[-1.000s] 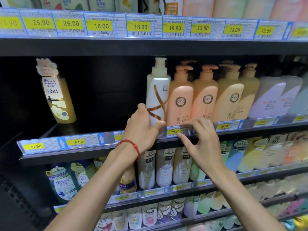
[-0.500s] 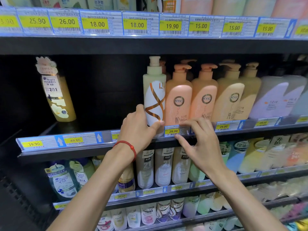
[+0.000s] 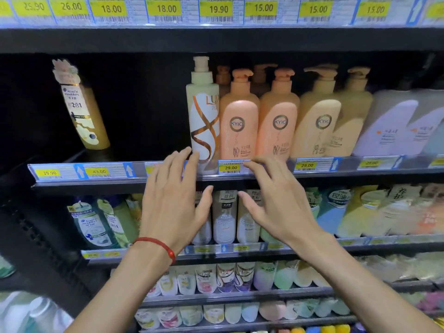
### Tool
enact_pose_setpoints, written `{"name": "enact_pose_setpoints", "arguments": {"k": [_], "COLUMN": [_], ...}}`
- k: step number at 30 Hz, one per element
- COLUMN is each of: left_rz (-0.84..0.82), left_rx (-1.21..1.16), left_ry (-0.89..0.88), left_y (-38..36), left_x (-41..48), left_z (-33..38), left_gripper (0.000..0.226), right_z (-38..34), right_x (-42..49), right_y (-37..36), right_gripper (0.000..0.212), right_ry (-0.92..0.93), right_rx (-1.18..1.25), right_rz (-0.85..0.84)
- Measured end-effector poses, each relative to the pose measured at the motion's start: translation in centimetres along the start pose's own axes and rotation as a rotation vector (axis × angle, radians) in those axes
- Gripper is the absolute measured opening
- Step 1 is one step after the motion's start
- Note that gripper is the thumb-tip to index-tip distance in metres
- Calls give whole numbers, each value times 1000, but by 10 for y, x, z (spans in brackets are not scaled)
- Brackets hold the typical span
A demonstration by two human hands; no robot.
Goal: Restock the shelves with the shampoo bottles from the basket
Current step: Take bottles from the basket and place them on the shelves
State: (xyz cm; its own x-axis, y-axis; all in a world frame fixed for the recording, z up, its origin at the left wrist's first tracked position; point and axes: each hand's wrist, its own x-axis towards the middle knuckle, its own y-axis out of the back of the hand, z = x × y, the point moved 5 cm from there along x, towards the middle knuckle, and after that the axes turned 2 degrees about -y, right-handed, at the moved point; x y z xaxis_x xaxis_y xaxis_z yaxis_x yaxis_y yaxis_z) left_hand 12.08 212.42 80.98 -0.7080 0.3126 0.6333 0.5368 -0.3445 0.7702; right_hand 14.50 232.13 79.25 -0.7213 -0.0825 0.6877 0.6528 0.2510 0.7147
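On the shelf (image 3: 96, 186), a tall, glossy cream LUX bottle (image 3: 204, 116) with bronze swirls stands upright beside rounded peach KYIO bottles (image 3: 237, 121), above a "29.00" tag (image 3: 230, 167). The left hand (image 3: 173, 203) and right hand (image 3: 276, 205) hover in front of it, fingers (image 3: 176, 164) spread, grasping nothing.

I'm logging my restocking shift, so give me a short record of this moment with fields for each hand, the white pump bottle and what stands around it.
left hand: open, fingers spread, holds nothing, fingertips close to the base of the white bottle
right hand: open, holds nothing, fingertips at the shelf edge beside the 29.00 price tag
white bottle: upright on that shelf, left end of its row
pink bottles: upright, directly to its right
yellow bottle: far left, standing apart, leaning
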Motion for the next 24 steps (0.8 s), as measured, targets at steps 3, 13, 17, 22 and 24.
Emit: {"name": "enact_pose_setpoints", "arguments": {"k": [3, 13, 17, 22, 24], "left_rz": [-41, -196, -256, -364, -401], "left_rx": [77, 47, -44, -133, -164], "left_ry": [-71, -333, -421, -517, -566], "left_y": [1, -16, -32, -46, -51], "left_x": [-23, -94, -135, -179, -195], "left_z": [12, 64, 93, 138, 161], "left_gripper": [61, 60, 61, 63, 62], "right_z": [-1, -7, -17, -15, -8], "right_x": [-21, -130, -192, -275, -308], "right_y": [16, 61, 74, 95, 107], "right_gripper": [51, 49, 49, 48, 48], "right_ry": [15, -124, -221, -352, -414], "right_rx": [-44, -216, -253, -325, -353], "right_rz": [54, 18, -37, -129, -158]}}
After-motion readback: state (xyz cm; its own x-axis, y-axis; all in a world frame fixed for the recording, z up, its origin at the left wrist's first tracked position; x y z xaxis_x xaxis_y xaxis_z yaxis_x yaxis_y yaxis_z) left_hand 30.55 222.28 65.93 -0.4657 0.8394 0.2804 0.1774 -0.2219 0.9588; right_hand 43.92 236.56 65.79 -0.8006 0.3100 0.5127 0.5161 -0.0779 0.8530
